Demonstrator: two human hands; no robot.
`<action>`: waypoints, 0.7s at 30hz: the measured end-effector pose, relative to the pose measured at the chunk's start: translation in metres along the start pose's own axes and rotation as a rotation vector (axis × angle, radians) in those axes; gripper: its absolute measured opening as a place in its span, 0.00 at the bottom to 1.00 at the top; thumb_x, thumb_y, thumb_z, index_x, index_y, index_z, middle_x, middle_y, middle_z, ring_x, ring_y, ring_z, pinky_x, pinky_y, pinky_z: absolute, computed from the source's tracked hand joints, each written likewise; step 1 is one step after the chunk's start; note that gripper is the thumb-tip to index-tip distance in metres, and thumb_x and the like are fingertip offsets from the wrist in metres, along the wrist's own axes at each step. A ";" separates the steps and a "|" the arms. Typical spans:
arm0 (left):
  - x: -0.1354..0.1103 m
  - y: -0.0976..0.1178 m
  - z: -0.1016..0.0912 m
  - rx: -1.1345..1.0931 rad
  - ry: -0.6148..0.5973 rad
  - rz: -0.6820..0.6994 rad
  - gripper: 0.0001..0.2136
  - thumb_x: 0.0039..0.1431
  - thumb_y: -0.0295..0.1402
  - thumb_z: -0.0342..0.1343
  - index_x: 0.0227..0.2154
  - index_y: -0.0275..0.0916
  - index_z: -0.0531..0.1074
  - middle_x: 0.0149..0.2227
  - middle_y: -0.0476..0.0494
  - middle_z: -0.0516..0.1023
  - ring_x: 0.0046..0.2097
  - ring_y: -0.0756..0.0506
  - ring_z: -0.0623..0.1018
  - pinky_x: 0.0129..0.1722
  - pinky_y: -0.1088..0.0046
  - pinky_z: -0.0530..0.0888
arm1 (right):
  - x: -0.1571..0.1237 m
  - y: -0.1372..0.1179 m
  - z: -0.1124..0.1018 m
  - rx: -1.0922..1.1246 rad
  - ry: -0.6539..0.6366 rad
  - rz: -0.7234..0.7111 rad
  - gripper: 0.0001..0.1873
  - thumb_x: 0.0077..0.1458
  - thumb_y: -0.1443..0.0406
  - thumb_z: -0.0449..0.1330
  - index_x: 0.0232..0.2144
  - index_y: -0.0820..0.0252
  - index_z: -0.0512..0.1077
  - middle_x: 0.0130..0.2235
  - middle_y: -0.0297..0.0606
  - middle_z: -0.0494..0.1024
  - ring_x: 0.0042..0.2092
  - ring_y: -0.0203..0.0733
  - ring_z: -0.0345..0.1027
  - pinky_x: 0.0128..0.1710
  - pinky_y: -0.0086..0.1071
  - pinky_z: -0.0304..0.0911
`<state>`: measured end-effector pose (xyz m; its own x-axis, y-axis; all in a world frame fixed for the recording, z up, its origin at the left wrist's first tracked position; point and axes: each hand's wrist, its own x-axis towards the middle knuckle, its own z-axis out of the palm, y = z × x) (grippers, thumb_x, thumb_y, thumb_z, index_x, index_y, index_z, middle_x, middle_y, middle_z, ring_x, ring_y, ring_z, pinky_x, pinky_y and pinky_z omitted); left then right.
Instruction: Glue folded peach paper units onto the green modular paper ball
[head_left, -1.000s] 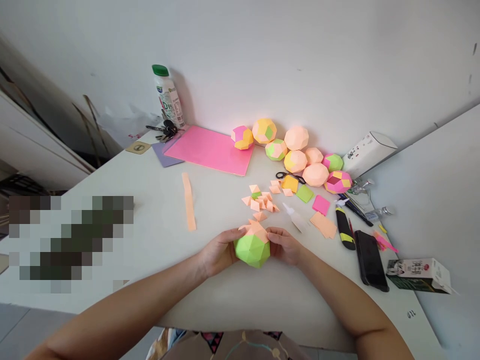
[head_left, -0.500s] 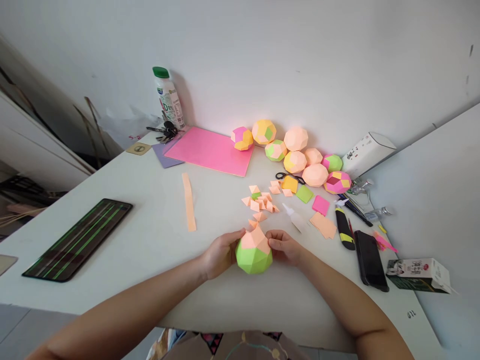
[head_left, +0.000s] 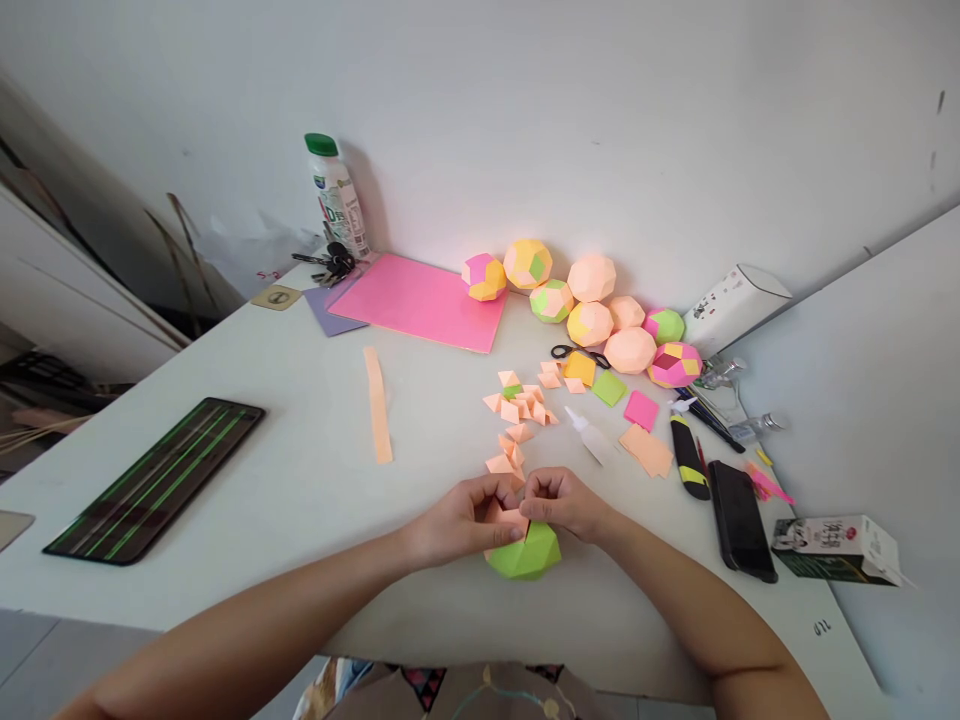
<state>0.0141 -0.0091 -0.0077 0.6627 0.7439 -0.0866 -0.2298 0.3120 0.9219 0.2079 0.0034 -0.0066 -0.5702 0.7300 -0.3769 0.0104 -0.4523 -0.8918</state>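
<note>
Low over the near part of the table, both hands grip a faceted paper ball (head_left: 525, 562), green below and peach on top. My left hand (head_left: 474, 515) presses its thumb and fingers on the peach facets. My right hand (head_left: 564, 502) pinches the upper edge beside the left fingertips, where a small dark gap shows between facets. The fingers hide much of the top. Just beyond the hands lie several folded peach paper pieces (head_left: 527, 405), with one green piece (head_left: 511, 391) among them. A small white glue bottle (head_left: 592, 440) lies to their right.
Finished paper balls (head_left: 591, 277) are grouped against the wall. Pink card (head_left: 427, 302), a peach strip (head_left: 379, 405) and a dark tablet-like panel (head_left: 157, 480) lie leftward. On the right are sticky-note stacks (head_left: 609, 388), a box cutter (head_left: 688, 458), a phone (head_left: 742, 520) and a milk carton (head_left: 836, 550).
The ball has moved slightly nearer and to the right, its green side turned. My left hand has shifted from the ball's side onto its top, meeting my right fingers there.
</note>
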 end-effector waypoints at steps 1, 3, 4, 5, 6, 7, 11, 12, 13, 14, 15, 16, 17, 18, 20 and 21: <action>0.000 0.000 0.000 0.000 -0.008 -0.036 0.15 0.46 0.39 0.64 0.24 0.36 0.64 0.28 0.50 0.65 0.30 0.51 0.65 0.30 0.74 0.63 | 0.000 0.000 0.000 -0.021 0.002 -0.006 0.17 0.42 0.59 0.69 0.20 0.63 0.65 0.19 0.26 0.64 0.21 0.27 0.53 0.22 0.25 0.47; 0.000 0.000 0.000 -0.007 -0.008 -0.104 0.16 0.45 0.40 0.64 0.22 0.36 0.63 0.25 0.51 0.64 0.27 0.52 0.63 0.26 0.75 0.60 | -0.001 0.000 0.000 -0.037 0.001 -0.017 0.18 0.43 0.57 0.67 0.21 0.63 0.65 0.20 0.27 0.64 0.21 0.27 0.53 0.22 0.25 0.47; 0.000 0.000 -0.001 -0.020 -0.005 -0.123 0.17 0.44 0.41 0.64 0.21 0.36 0.63 0.24 0.52 0.64 0.26 0.53 0.63 0.25 0.75 0.59 | -0.001 -0.001 0.000 -0.029 0.000 -0.021 0.18 0.44 0.56 0.67 0.21 0.63 0.65 0.20 0.27 0.64 0.21 0.28 0.53 0.21 0.25 0.47; 0.000 0.001 -0.001 -0.034 -0.001 -0.135 0.17 0.44 0.41 0.65 0.21 0.36 0.63 0.23 0.52 0.64 0.26 0.53 0.63 0.25 0.75 0.59 | -0.001 -0.001 -0.001 -0.020 -0.001 -0.025 0.18 0.45 0.55 0.66 0.21 0.62 0.65 0.19 0.26 0.64 0.21 0.28 0.53 0.21 0.25 0.46; -0.001 0.002 -0.002 -0.049 0.002 -0.145 0.17 0.44 0.42 0.65 0.21 0.36 0.64 0.23 0.52 0.64 0.26 0.53 0.63 0.25 0.75 0.59 | -0.001 -0.001 -0.001 -0.011 -0.004 -0.029 0.18 0.47 0.55 0.65 0.22 0.62 0.65 0.19 0.26 0.63 0.21 0.27 0.52 0.21 0.25 0.46; -0.001 0.004 -0.002 -0.061 0.006 -0.154 0.17 0.43 0.42 0.65 0.21 0.35 0.65 0.23 0.51 0.65 0.26 0.52 0.63 0.26 0.75 0.59 | 0.000 -0.001 -0.002 -0.003 -0.008 -0.033 0.18 0.47 0.55 0.64 0.22 0.62 0.65 0.19 0.26 0.62 0.21 0.28 0.52 0.21 0.25 0.46; -0.001 0.010 -0.003 -0.077 0.022 -0.167 0.15 0.45 0.41 0.64 0.21 0.34 0.69 0.23 0.50 0.66 0.27 0.51 0.65 0.28 0.74 0.60 | 0.000 -0.004 -0.002 0.025 -0.040 -0.044 0.15 0.47 0.57 0.65 0.24 0.62 0.66 0.21 0.27 0.65 0.23 0.28 0.55 0.23 0.25 0.50; -0.002 0.010 -0.003 -0.076 0.021 -0.161 0.14 0.47 0.41 0.63 0.20 0.34 0.70 0.24 0.50 0.66 0.27 0.51 0.65 0.28 0.74 0.60 | 0.000 -0.005 -0.002 0.030 -0.049 -0.045 0.15 0.46 0.58 0.66 0.24 0.62 0.66 0.22 0.28 0.66 0.24 0.29 0.57 0.24 0.25 0.51; -0.002 0.011 -0.003 -0.074 0.021 -0.151 0.13 0.47 0.41 0.63 0.20 0.35 0.71 0.24 0.50 0.66 0.28 0.51 0.65 0.28 0.73 0.60 | 0.000 -0.006 -0.002 0.033 -0.056 -0.046 0.15 0.45 0.59 0.66 0.25 0.62 0.67 0.23 0.28 0.67 0.25 0.29 0.58 0.24 0.25 0.52; -0.002 0.011 -0.003 -0.071 0.026 -0.134 0.13 0.48 0.40 0.62 0.20 0.35 0.72 0.25 0.49 0.66 0.29 0.50 0.65 0.29 0.73 0.61 | 0.000 -0.006 -0.001 0.036 -0.060 -0.049 0.14 0.45 0.59 0.67 0.25 0.62 0.67 0.24 0.29 0.68 0.25 0.29 0.59 0.25 0.25 0.53; -0.002 0.011 -0.003 -0.066 0.035 -0.110 0.12 0.48 0.39 0.62 0.20 0.35 0.72 0.26 0.49 0.66 0.30 0.49 0.66 0.31 0.72 0.62 | 0.000 -0.007 -0.001 0.037 -0.061 -0.052 0.14 0.45 0.59 0.67 0.25 0.62 0.67 0.24 0.29 0.68 0.26 0.30 0.60 0.25 0.25 0.53; -0.002 0.012 -0.003 -0.057 0.047 -0.081 0.11 0.49 0.39 0.62 0.21 0.36 0.73 0.28 0.48 0.67 0.32 0.49 0.66 0.33 0.72 0.63 | 0.000 -0.007 -0.001 0.037 -0.058 -0.057 0.14 0.45 0.60 0.67 0.25 0.62 0.67 0.25 0.29 0.68 0.26 0.30 0.60 0.26 0.25 0.54; -0.002 0.012 -0.003 -0.043 0.061 -0.051 0.11 0.49 0.38 0.62 0.21 0.36 0.73 0.30 0.47 0.66 0.34 0.48 0.67 0.34 0.71 0.64 | -0.001 -0.007 -0.001 0.037 -0.051 -0.062 0.13 0.46 0.60 0.66 0.25 0.62 0.68 0.25 0.29 0.69 0.26 0.30 0.60 0.26 0.26 0.54; -0.002 0.012 -0.003 -0.023 0.074 -0.022 0.10 0.50 0.38 0.62 0.21 0.36 0.73 0.31 0.46 0.66 0.36 0.47 0.67 0.36 0.71 0.64 | -0.001 -0.008 -0.001 0.036 -0.042 -0.068 0.13 0.46 0.60 0.66 0.26 0.62 0.68 0.25 0.29 0.69 0.26 0.30 0.61 0.26 0.26 0.54; -0.002 0.013 -0.003 0.027 0.082 0.023 0.11 0.51 0.39 0.60 0.22 0.37 0.72 0.33 0.46 0.66 0.37 0.47 0.67 0.37 0.71 0.64 | 0.000 -0.008 0.000 0.035 -0.022 -0.078 0.12 0.46 0.60 0.66 0.26 0.62 0.68 0.25 0.29 0.69 0.27 0.30 0.61 0.27 0.26 0.55; -0.003 0.014 -0.003 0.048 0.078 0.037 0.11 0.52 0.39 0.59 0.22 0.37 0.72 0.32 0.46 0.66 0.36 0.47 0.66 0.36 0.72 0.64 | 0.000 -0.008 0.000 0.033 -0.010 -0.081 0.12 0.46 0.60 0.66 0.26 0.62 0.68 0.25 0.29 0.69 0.26 0.30 0.61 0.27 0.26 0.55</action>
<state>0.0073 -0.0053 0.0043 0.5963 0.7988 -0.0793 -0.2175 0.2559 0.9419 0.2083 0.0070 0.0004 -0.5761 0.7599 -0.3011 -0.0633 -0.4088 -0.9104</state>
